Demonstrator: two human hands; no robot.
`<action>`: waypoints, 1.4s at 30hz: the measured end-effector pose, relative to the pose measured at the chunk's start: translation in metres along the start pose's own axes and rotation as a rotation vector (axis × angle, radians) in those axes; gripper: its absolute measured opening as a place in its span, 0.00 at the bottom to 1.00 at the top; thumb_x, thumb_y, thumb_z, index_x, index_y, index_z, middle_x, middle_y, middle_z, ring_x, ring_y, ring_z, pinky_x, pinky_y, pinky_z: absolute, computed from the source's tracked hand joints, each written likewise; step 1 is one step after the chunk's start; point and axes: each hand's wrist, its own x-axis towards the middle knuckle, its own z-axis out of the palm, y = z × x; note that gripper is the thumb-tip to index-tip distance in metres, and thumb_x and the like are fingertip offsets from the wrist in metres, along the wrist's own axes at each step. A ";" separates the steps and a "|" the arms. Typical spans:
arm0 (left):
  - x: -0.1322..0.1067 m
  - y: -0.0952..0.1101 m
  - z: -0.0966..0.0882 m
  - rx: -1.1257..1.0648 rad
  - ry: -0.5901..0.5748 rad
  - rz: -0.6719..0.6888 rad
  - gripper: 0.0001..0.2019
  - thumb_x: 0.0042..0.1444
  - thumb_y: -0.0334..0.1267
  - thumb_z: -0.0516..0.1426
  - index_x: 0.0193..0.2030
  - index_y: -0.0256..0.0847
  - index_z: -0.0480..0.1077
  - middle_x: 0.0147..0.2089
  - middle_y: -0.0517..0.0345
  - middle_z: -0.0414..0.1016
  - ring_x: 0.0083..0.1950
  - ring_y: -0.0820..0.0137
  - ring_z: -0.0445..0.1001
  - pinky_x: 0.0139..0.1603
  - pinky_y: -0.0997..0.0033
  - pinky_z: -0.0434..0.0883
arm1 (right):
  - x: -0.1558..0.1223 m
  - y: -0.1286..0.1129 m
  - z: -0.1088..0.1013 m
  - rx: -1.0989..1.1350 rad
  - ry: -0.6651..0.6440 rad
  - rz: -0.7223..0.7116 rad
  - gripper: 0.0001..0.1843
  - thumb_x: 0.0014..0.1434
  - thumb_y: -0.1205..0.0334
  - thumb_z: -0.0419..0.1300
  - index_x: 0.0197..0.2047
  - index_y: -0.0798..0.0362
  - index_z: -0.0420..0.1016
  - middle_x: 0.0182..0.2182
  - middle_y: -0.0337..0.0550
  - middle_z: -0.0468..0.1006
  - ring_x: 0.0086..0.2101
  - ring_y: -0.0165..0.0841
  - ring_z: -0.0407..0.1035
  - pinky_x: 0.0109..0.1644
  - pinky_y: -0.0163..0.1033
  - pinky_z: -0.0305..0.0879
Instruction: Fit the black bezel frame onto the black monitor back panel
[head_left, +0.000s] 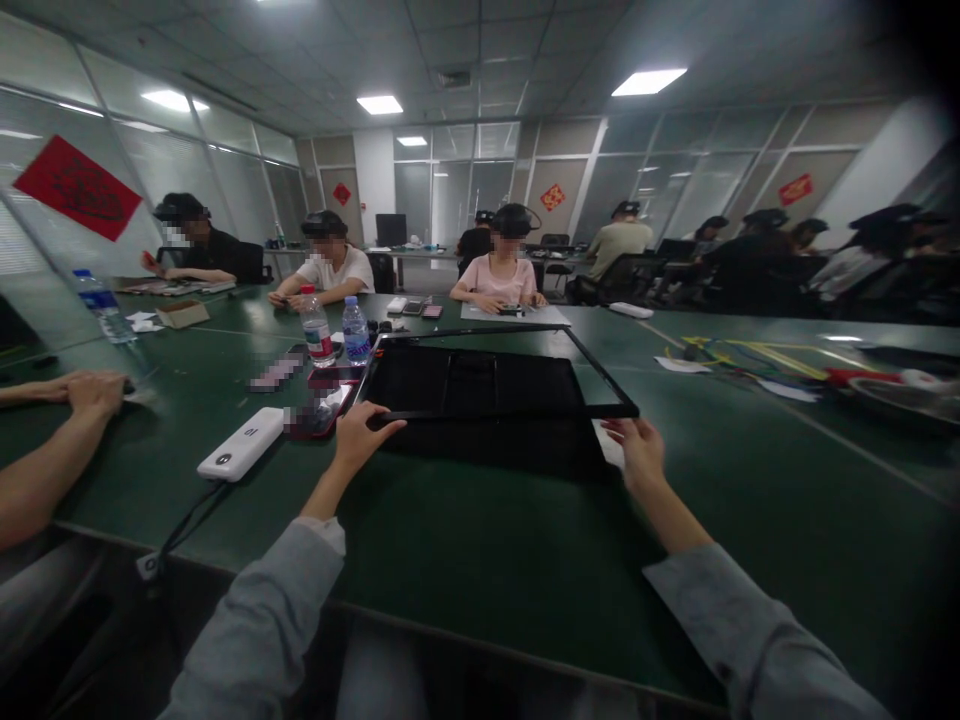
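Note:
A thin black rectangular frame is raised in front of me, its near edge toward my body. At its near left corner my left hand grips the edge, thumb laid along the top. My right hand pinches the near right corner from below and outside. Through the frame's opening shows a flat black panel with a raised strip down its middle; its near part extends below the frame's edge, over the table. Something white, partly hidden, lies beside my right fingers.
A white power bank with a dark cable lies left of my left hand. Near it stand a red-capped bottle and a blue-capped bottle. Another person's hands rest at far left. Yellow cables lie right on the green table.

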 end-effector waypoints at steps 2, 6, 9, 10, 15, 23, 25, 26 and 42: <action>-0.001 0.003 0.001 0.067 -0.024 0.024 0.20 0.56 0.60 0.65 0.41 0.46 0.78 0.47 0.52 0.81 0.53 0.56 0.77 0.59 0.54 0.67 | 0.000 -0.005 -0.009 0.107 -0.171 0.068 0.28 0.62 0.33 0.52 0.44 0.49 0.73 0.40 0.51 0.82 0.43 0.42 0.79 0.51 0.52 0.76; -0.003 0.011 0.003 0.118 -0.084 0.069 0.21 0.54 0.61 0.66 0.43 0.47 0.79 0.48 0.53 0.81 0.57 0.54 0.75 0.62 0.51 0.64 | 0.001 -0.012 -0.023 0.072 -0.354 0.133 0.29 0.59 0.31 0.57 0.45 0.49 0.73 0.43 0.54 0.82 0.44 0.44 0.79 0.50 0.52 0.77; -0.003 0.009 0.003 0.106 -0.098 0.076 0.20 0.54 0.60 0.66 0.43 0.47 0.79 0.48 0.53 0.81 0.56 0.55 0.75 0.61 0.53 0.65 | 0.000 -0.008 -0.020 -0.183 -0.227 -0.074 0.30 0.54 0.42 0.66 0.54 0.51 0.73 0.41 0.51 0.83 0.43 0.44 0.79 0.52 0.53 0.75; -0.002 0.007 0.002 0.094 -0.115 0.077 0.20 0.54 0.60 0.67 0.43 0.47 0.79 0.48 0.53 0.81 0.55 0.55 0.76 0.60 0.54 0.66 | -0.003 -0.006 -0.017 -0.283 -0.189 -0.173 0.32 0.56 0.44 0.65 0.58 0.53 0.71 0.42 0.51 0.82 0.44 0.44 0.78 0.54 0.54 0.74; -0.002 -0.002 -0.003 0.044 -0.224 0.036 0.22 0.51 0.62 0.67 0.42 0.46 0.79 0.47 0.53 0.82 0.53 0.55 0.77 0.56 0.56 0.70 | -0.021 -0.003 -0.007 -0.579 -0.124 -0.419 0.31 0.67 0.51 0.51 0.70 0.54 0.64 0.53 0.56 0.80 0.51 0.47 0.75 0.59 0.57 0.68; -0.004 -0.008 -0.003 0.055 -0.293 0.063 0.24 0.53 0.63 0.65 0.42 0.44 0.80 0.48 0.51 0.81 0.53 0.56 0.78 0.56 0.56 0.71 | -0.036 -0.007 -0.003 -0.808 -0.088 -0.306 0.32 0.69 0.50 0.47 0.70 0.56 0.66 0.47 0.59 0.80 0.44 0.51 0.76 0.52 0.58 0.70; -0.003 -0.011 -0.003 0.056 -0.290 0.064 0.24 0.53 0.64 0.65 0.42 0.45 0.80 0.48 0.52 0.81 0.53 0.56 0.78 0.56 0.56 0.71 | -0.037 -0.005 -0.002 -0.879 -0.108 -0.260 0.32 0.69 0.50 0.46 0.70 0.57 0.67 0.43 0.61 0.80 0.41 0.52 0.76 0.50 0.59 0.70; -0.003 -0.012 -0.004 0.054 -0.285 0.062 0.24 0.53 0.64 0.65 0.42 0.45 0.80 0.49 0.52 0.81 0.54 0.57 0.78 0.57 0.56 0.70 | -0.037 -0.004 -0.002 -0.903 -0.118 -0.246 0.32 0.69 0.50 0.46 0.70 0.57 0.67 0.42 0.61 0.80 0.40 0.52 0.76 0.49 0.59 0.70; 0.000 -0.015 -0.007 0.142 -0.324 -0.001 0.20 0.62 0.60 0.59 0.45 0.48 0.81 0.52 0.54 0.82 0.57 0.57 0.77 0.63 0.52 0.66 | -0.033 0.008 -0.001 -0.982 -0.175 -0.273 0.30 0.69 0.57 0.48 0.68 0.63 0.67 0.54 0.63 0.79 0.50 0.51 0.76 0.55 0.52 0.69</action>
